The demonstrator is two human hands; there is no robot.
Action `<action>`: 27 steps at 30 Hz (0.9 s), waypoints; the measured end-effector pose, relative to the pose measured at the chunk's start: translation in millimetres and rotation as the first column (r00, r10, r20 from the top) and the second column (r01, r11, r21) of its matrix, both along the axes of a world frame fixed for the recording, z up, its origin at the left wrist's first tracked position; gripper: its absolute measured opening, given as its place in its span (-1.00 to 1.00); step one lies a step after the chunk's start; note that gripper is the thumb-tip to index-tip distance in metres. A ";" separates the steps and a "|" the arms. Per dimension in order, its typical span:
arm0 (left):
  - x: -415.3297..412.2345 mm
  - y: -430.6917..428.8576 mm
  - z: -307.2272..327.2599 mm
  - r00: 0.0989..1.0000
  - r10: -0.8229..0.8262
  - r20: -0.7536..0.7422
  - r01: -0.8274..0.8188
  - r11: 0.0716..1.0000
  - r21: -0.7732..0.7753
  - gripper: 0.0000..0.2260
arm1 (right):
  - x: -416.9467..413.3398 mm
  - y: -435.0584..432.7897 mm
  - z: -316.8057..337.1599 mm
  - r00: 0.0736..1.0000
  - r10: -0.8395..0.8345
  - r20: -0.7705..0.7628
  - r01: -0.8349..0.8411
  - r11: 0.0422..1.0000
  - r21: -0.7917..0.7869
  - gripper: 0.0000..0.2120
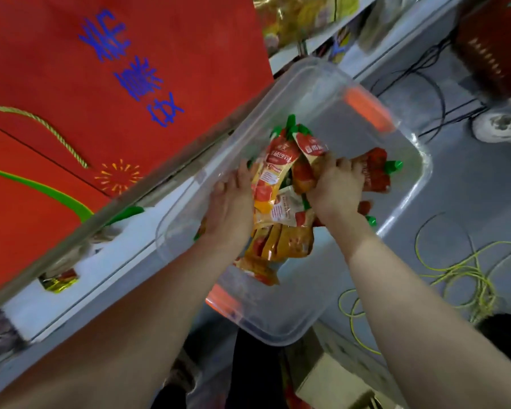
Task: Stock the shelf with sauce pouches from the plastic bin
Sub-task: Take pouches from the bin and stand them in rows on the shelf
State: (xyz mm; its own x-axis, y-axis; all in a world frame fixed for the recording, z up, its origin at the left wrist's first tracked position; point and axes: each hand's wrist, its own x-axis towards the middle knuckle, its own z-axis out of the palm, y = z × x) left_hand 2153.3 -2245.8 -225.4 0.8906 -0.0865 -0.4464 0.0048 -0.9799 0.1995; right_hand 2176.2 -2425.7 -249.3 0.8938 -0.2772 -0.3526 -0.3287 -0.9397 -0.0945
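A clear plastic bin [289, 332] with orange handles lies on the floor beside a shelf [124, 246]. Several red and yellow sauce pouches [278, 246] with green caps are heaped inside it. Both my hands reach into the bin. My left hand [233, 202] lies against the left side of the heap, its fingers round a pouch [270, 178]. My right hand [337, 187] grips a bunch of pouches [310, 149] from the right, with one red pouch [373, 169] sticking out past its fingers.
A red banner [101, 84] with blue characters hangs over the shelf at the left. Yellow cable [466, 276] and black cables [425, 72] trail over the grey floor at the right. A white shoe [502, 128] stands at the far right. A cardboard box [337, 379] sits near the bottom.
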 end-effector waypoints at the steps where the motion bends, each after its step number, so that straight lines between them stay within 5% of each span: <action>1: 0.9 -4.4 2.2 1.000 -0.008 -0.022 0.008 1.000 0.019 -0.33 | -9.3 8.0 4.3 1.000 -0.007 0.018 0.006 1.000 0.029 -0.30; 5: 10.1 -12.0 7.8 1.000 -0.018 0.001 0.018 0.996 0.087 -0.51 | -38.8 32.1 3.7 0.997 -0.057 0.042 0.048 0.982 0.183 -0.21; 9: -3.4 -6.7 18.4 0.980 0.162 -0.115 -0.171 0.983 -0.073 -0.51 | -32.3 23.1 -0.5 0.996 -0.048 0.078 0.029 0.974 0.225 -0.35; 13: -23.5 5.4 4.0 0.943 0.277 -0.187 -0.302 0.945 -0.126 -0.52 | -19.1 24.5 -5.5 0.997 0.008 0.078 -0.031 0.953 0.302 -0.09; 16: -25.2 14.5 -4.2 0.932 0.319 -0.170 -0.350 0.915 -0.201 -0.68 | -20.9 34.3 -8.4 0.993 -0.106 0.054 0.068 0.877 0.475 -0.02; 21: -29.6 26.0 16.2 0.893 0.396 -0.212 -0.447 0.831 -0.332 -0.68 | -44.6 32.5 -2.4 0.931 -0.348 -0.111 0.336 0.693 0.638 -0.49; 23: -35.4 30.3 32.6 0.892 0.386 -0.233 -0.450 0.797 -0.403 -0.64 | -61.2 32.7 7.1 0.881 -0.435 -0.184 0.417 0.533 0.736 -0.69; 25: -44.6 37.2 51.4 0.881 0.385 -0.274 -0.473 0.724 -0.502 -0.63 | -75.4 37.3 27.3 0.858 -0.467 -0.213 0.423 0.409 0.808 -0.78; 27: -55.9 48.3 73.0 0.859 0.396 -0.326 -0.511 0.615 -0.601 -0.64 | -85.5 44.8 53.8 0.861 -0.468 -0.198 0.401 0.386 0.831 -0.82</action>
